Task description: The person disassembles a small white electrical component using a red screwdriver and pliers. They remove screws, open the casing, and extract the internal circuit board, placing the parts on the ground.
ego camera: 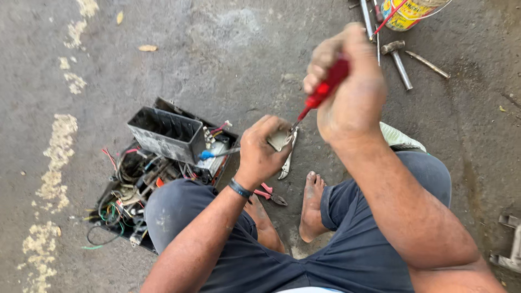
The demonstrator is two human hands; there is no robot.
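Down on the grey concrete floor, seen from the head camera, a person sits with knees bent and bare feet between them. Their left hand is closed around a small pale metal part, held just above the ground, with a dark band at the wrist. Their right hand is raised above it, its fingers wrapped tight around the red handle of a screwdriver — the shaft slants down to the left and its tip meets the small part at the left hand. Locking pliers hang from that part, their silvery handles pointing down toward the floor. Red-handled pliers lie on the ground just below the left wrist, beside one foot. Left of the knee stands an open black box, tilted over a tray of tangled coloured wires — a blue-handled tool pokes out near it. At the top edge, well apart from the hands, lie a hammer, some metal rods and a yellow tin.
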